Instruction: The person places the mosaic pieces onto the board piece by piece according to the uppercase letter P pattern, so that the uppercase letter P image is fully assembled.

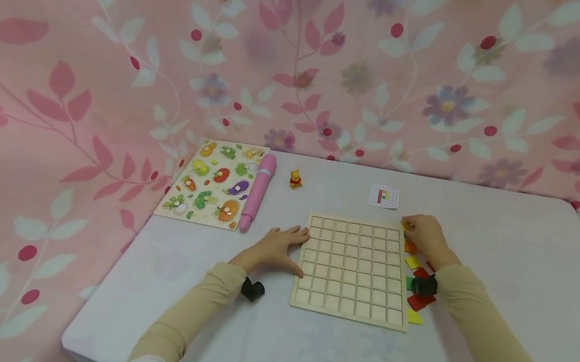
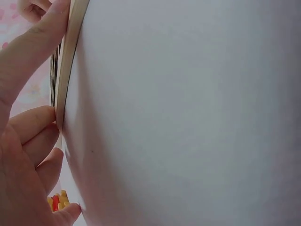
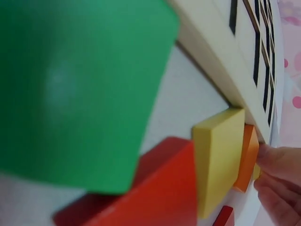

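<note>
Both hands busy: left hand (image 1: 274, 247) flat against the grid board (image 1: 352, 268), right hand (image 1: 425, 235) pinching a tile (image 1: 406, 225), which could easily slip.

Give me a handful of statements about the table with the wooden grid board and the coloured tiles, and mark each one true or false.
1. The wooden grid board has every cell filled with tiles. False: all cells that show are bare.
2. The left hand rests against the board's left edge. True.
3. The coloured tiles lie along the board's right side. True.
4. The pink pen lies on top of the grid board. False: it lies at the right edge of the vegetable puzzle, apart from the board.
5. The right hand is near the board's far right corner, by an orange tile. True.
</note>
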The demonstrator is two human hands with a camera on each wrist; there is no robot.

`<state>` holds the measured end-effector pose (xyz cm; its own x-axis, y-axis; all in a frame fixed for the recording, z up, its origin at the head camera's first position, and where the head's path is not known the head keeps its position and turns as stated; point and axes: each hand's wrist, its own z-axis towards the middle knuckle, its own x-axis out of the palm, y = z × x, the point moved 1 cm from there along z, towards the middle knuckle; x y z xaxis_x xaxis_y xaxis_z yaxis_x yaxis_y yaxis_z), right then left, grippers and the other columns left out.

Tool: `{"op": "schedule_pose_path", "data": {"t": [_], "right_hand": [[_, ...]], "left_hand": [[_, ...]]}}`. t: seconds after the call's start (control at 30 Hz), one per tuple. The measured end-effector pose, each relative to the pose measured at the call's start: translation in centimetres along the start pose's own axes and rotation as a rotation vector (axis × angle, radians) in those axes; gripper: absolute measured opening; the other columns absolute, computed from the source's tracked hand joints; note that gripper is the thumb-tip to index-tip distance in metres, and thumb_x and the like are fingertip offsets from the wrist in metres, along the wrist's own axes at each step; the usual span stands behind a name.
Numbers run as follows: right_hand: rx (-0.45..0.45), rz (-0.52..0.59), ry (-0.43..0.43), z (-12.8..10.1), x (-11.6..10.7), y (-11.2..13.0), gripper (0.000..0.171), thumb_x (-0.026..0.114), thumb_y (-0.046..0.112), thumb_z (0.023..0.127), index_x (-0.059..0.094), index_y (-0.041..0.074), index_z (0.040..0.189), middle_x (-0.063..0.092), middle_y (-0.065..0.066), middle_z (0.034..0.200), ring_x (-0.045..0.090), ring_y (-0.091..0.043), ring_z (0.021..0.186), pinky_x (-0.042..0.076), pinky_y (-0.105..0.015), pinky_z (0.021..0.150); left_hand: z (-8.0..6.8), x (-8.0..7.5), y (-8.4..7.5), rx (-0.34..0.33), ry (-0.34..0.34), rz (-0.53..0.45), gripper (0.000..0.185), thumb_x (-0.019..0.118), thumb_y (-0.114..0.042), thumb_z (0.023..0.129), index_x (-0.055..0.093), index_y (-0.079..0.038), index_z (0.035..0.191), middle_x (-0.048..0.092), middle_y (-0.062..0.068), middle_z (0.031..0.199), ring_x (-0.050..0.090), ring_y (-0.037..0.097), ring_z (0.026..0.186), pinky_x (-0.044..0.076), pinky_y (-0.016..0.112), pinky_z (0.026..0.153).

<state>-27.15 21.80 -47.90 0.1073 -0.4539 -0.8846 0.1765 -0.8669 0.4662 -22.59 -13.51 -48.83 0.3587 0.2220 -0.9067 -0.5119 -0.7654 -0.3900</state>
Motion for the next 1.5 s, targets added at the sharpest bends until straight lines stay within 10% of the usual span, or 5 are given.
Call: {"op": "schedule_pose_path", "data": {"t": [0.67, 1.5], "right_hand": [[-0.013, -0.016, 0.140, 0.1, -1.0, -0.7, 0.028, 0.066, 0.008, 0.077, 0.059, -0.013, 0.093, 0.058, -0.021, 0.085, 0.051, -0.032, 0.080, 0.043, -0.046, 0.077], [-0.168, 0.201, -0.083, -2.5, -1.2, -0.7, 0.033, 0.072, 0.008, 0.071, 0.050, -0.006, 0.091, 0.057, -0.011, 0.076, 0.055, -0.023, 0.066, 0.049, -0.034, 0.057]], "left_hand": [[0.3, 0.0, -0.1, -0.012, 0.023, 0.013, 0.098, 0.071, -0.060, 0.059, 0.034, -0.017, 0.139, 0.022, -0.005, 0.144, 0.016, 0.013, 0.131, 0.013, 0.050, 0.102], [0.1, -0.6, -1.1, -0.016, 0.068, 0.013, 0.097, 0.074, -0.050, 0.064, 0.030, -0.010, 0.140, 0.020, 0.003, 0.145, 0.016, 0.017, 0.132, 0.001, 0.057, 0.100]]}}
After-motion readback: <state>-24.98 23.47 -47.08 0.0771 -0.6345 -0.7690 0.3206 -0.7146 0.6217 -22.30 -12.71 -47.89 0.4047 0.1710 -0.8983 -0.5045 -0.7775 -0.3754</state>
